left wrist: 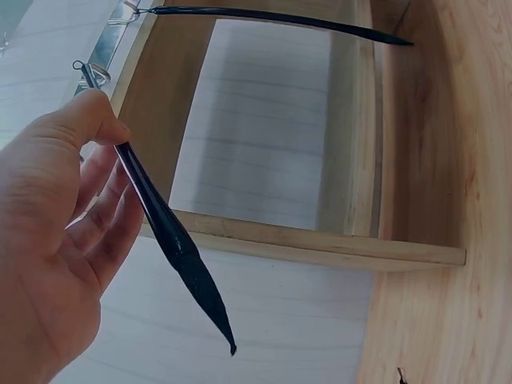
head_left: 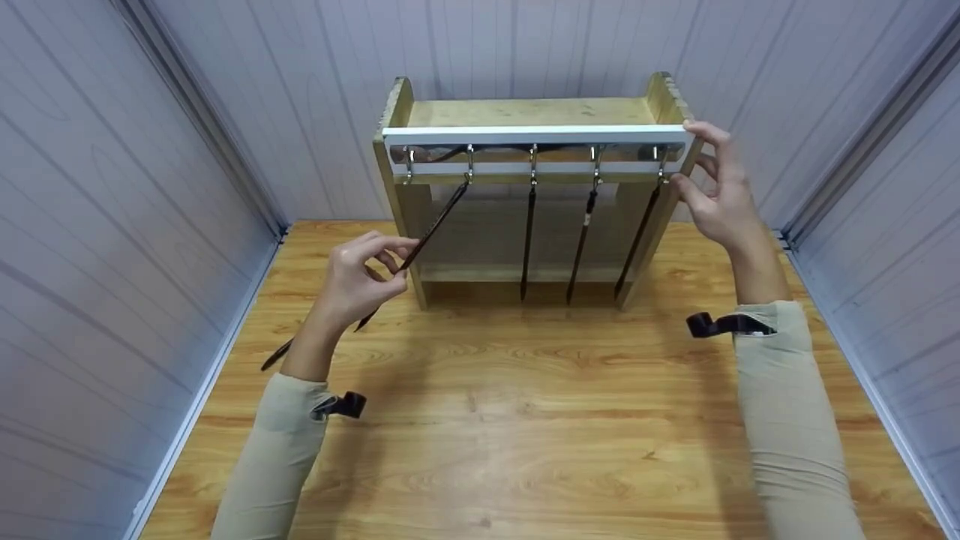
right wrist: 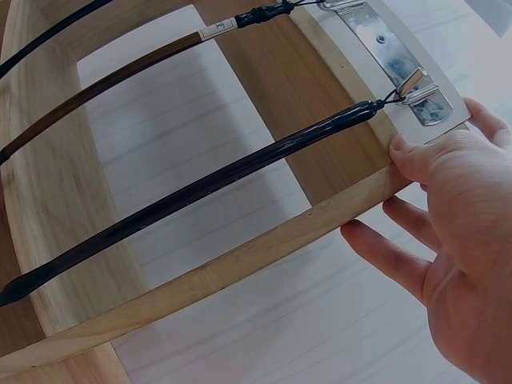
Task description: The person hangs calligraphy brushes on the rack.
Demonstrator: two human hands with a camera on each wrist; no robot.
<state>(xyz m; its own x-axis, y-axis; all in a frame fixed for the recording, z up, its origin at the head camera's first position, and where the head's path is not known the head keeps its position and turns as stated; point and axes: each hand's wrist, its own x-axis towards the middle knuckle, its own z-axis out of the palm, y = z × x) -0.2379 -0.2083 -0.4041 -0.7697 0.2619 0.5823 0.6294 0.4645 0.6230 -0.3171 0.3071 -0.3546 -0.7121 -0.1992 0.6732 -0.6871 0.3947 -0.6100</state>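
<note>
My left hand [head_left: 356, 270] pinches a dark writing brush [left wrist: 164, 228] between thumb and fingers, its bristle tip pointing down. The brush slants up, and its small loop [left wrist: 78, 65] is close beside the second hook [head_left: 470, 159] from the left. That hook sits on a white hook rail [head_left: 502, 135] across the front of a wooden rack [head_left: 525, 112]. At the rail's right end my right hand [head_left: 727, 199] grips the rack, thumb at the front edge, fingers round the side. Three brushes hang by loops from the other hooks: one [head_left: 529, 240], another [head_left: 580, 247], a thick one [right wrist: 200, 188].
Another dark brush [head_left: 276, 355] lies on the wood-grain floor [head_left: 480, 420] at the left, partly hidden by my left wrist. The leftmost hook [head_left: 409, 165] bears no brush. Pale panelled walls [head_left: 97, 247] stand at both sides and behind the rack.
</note>
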